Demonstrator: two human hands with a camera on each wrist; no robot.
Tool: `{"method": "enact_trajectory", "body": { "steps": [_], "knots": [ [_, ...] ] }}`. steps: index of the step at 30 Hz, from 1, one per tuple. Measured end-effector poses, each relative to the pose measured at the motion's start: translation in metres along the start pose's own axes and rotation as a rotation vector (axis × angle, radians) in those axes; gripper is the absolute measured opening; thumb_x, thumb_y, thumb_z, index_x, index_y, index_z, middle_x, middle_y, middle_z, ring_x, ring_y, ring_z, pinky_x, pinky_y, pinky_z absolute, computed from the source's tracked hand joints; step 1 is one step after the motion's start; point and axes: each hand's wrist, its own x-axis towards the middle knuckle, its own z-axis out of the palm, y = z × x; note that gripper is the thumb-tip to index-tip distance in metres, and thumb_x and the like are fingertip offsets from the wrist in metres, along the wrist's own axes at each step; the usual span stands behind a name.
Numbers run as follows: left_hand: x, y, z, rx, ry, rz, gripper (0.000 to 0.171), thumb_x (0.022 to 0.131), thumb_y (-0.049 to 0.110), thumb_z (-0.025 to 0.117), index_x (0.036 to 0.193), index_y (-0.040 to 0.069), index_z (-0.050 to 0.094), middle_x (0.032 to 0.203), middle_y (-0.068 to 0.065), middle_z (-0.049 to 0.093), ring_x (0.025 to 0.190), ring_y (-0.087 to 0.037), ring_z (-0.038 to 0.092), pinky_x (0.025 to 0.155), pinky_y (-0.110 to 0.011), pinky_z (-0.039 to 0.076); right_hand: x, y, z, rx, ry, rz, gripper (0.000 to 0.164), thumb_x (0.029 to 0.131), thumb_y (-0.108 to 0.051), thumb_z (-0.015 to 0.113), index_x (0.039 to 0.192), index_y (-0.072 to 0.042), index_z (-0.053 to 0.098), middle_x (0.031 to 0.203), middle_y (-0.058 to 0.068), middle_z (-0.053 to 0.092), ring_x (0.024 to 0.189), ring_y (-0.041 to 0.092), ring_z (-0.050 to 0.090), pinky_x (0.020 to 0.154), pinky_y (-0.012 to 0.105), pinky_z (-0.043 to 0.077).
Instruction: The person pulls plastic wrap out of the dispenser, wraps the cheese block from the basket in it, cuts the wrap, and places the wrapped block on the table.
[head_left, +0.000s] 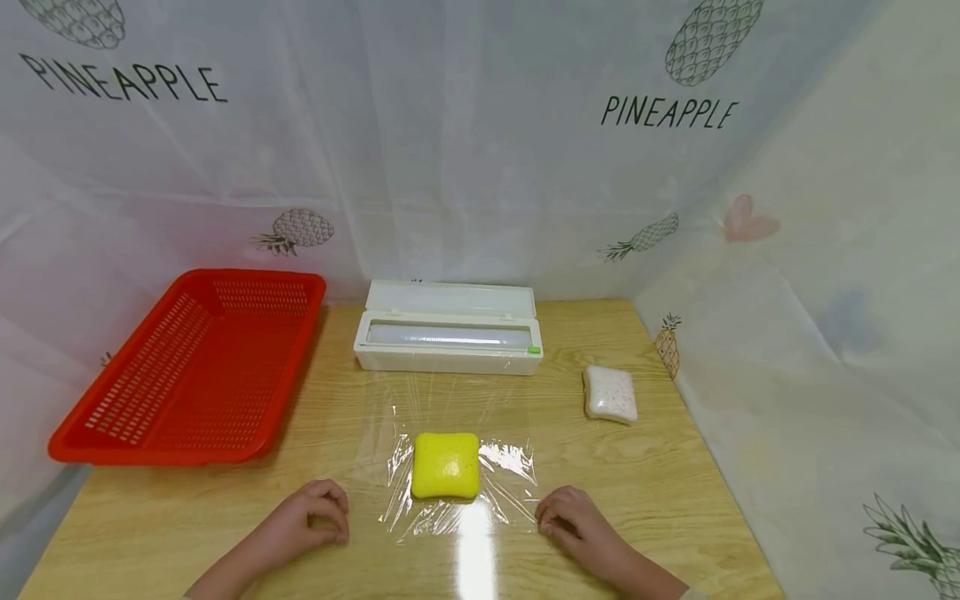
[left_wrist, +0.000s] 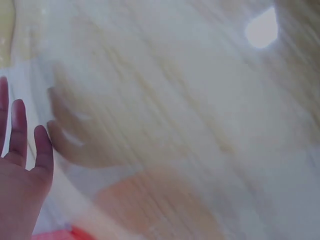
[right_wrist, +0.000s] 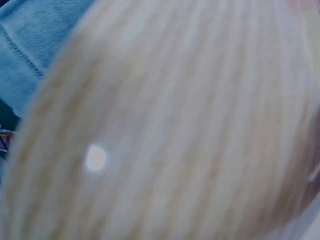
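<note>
A yellow sponge (head_left: 446, 467) lies on a sheet of clear cling film (head_left: 506, 460), spread on the table below the white cling film box (head_left: 448, 362). Left of the sheet, my left hand (head_left: 311, 518) rests low over the table with loosely bent fingers and nothing in them. The left wrist view shows its fingers (left_wrist: 19, 131) relaxed and apart. My right hand (head_left: 583, 527) is at the sheet's near right corner, fingers loosely bent and fingertips right at the film's edge. In the right wrist view, mostly blurred tabletop shows.
A red plastic basket (head_left: 281, 404) stands at the left. The film box has its lid raised, with the roll inside and a green slider at its right end. A pale speckled sponge (head_left: 611, 393), glossy on top, lies at the right. Pineapple-print curtains (head_left: 480, 167) border the table.
</note>
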Motion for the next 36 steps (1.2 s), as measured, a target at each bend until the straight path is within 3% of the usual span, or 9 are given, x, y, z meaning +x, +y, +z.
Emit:
{"method": "enact_trajectory", "body": {
  "steps": [3, 8, 13, 18, 23, 26, 30, 33, 36],
  "knots": [
    [0.002, 0.003, -0.003, -0.038, 0.0, -0.023, 0.015, 0.075, 0.012, 0.083, 0.077, 0.024, 0.073, 0.095, 0.0, 0.059, 0.092, -0.011, 0.048, 0.077, -0.022, 0.043, 0.003, -0.003, -0.002, 0.088, 0.005, 0.059, 0.017, 0.088, -0.004, 0.069, 0.095, -0.018, 0.063, 0.104, -0.006, 0.065, 0.099, 0.011, 0.058, 0.089, 0.026, 0.043],
    [0.005, 0.009, -0.009, -0.06, 0.015, -0.047, 0.015, 0.075, 0.008, 0.082, 0.078, 0.021, 0.075, 0.099, -0.003, 0.06, 0.095, -0.012, 0.05, 0.08, -0.019, 0.043, 0.012, -0.024, -0.009, 0.228, 0.03, 0.127, 0.016, 0.09, 0.007, 0.063, 0.096, -0.008, 0.061, 0.101, 0.008, 0.067, 0.094, 0.022, 0.063, 0.083, 0.025, 0.051],
    [0.01, 0.016, -0.014, -0.07, 0.058, -0.093, 0.015, 0.077, 0.007, 0.081, 0.08, 0.021, 0.074, 0.103, -0.005, 0.062, 0.098, -0.012, 0.055, 0.083, -0.016, 0.044, 0.03, -0.046, -0.024, 0.264, 0.091, 0.228, 0.013, 0.09, 0.01, 0.061, 0.092, -0.002, 0.06, 0.1, 0.015, 0.067, 0.093, 0.026, 0.062, 0.081, 0.028, 0.052],
    [0.018, 0.017, -0.015, -0.094, 0.1, -0.194, 0.011, 0.082, 0.008, 0.076, 0.084, 0.017, 0.071, 0.107, -0.003, 0.068, 0.105, -0.007, 0.059, 0.09, -0.013, 0.041, 0.041, -0.037, -0.023, 0.272, 0.148, 0.385, 0.005, 0.096, 0.001, 0.058, 0.092, -0.003, 0.059, 0.1, 0.008, 0.07, 0.098, 0.024, 0.063, 0.087, 0.033, 0.05],
    [0.025, 0.011, -0.012, -0.286, 0.086, -0.269, 0.002, 0.095, 0.004, 0.061, 0.095, 0.005, 0.061, 0.105, -0.011, 0.071, 0.102, -0.008, 0.064, 0.086, -0.016, 0.048, 0.044, -0.018, -0.01, 0.375, 0.194, 0.462, 0.008, 0.102, -0.006, 0.05, 0.1, 0.0, 0.055, 0.091, 0.01, 0.071, 0.093, 0.029, 0.066, 0.088, 0.03, 0.05],
    [0.028, 0.005, -0.01, -0.398, 0.079, -0.259, 0.003, 0.1, 0.0, 0.051, 0.098, -0.002, 0.053, 0.098, -0.019, 0.07, 0.094, -0.017, 0.069, 0.083, -0.022, 0.052, 0.046, -0.014, -0.004, 0.431, 0.245, 0.499, 0.011, 0.104, -0.006, 0.045, 0.103, 0.004, 0.05, 0.082, 0.015, 0.07, 0.082, 0.033, 0.066, 0.076, 0.027, 0.051],
    [0.032, 0.0, -0.005, -0.46, 0.104, -0.267, 0.01, 0.102, 0.001, 0.046, 0.102, -0.009, 0.046, 0.088, -0.022, 0.068, 0.083, -0.029, 0.07, 0.079, -0.029, 0.056, 0.05, -0.011, 0.003, 0.437, 0.319, 0.591, 0.012, 0.104, -0.006, 0.045, 0.105, 0.005, 0.05, 0.07, 0.016, 0.065, 0.068, 0.032, 0.064, 0.063, 0.027, 0.051],
    [0.036, 0.001, -0.001, -0.484, 0.152, -0.354, 0.014, 0.102, 0.002, 0.048, 0.103, -0.012, 0.047, 0.084, -0.024, 0.064, 0.077, -0.032, 0.069, 0.075, -0.036, 0.058, 0.054, -0.007, 0.006, 0.424, 0.346, 0.663, 0.013, 0.103, -0.006, 0.048, 0.107, 0.006, 0.052, 0.064, 0.015, 0.062, 0.06, 0.027, 0.063, 0.059, 0.03, 0.054],
    [0.043, 0.005, 0.005, -0.485, 0.228, -0.507, 0.014, 0.099, 0.001, 0.052, 0.103, -0.013, 0.05, 0.082, -0.021, 0.06, 0.07, -0.032, 0.069, 0.07, -0.038, 0.058, 0.059, -0.003, 0.008, 0.37, 0.347, 0.725, 0.012, 0.101, -0.007, 0.053, 0.104, 0.004, 0.057, 0.061, 0.011, 0.06, 0.054, 0.02, 0.06, 0.054, 0.028, 0.054]
  ]
}}
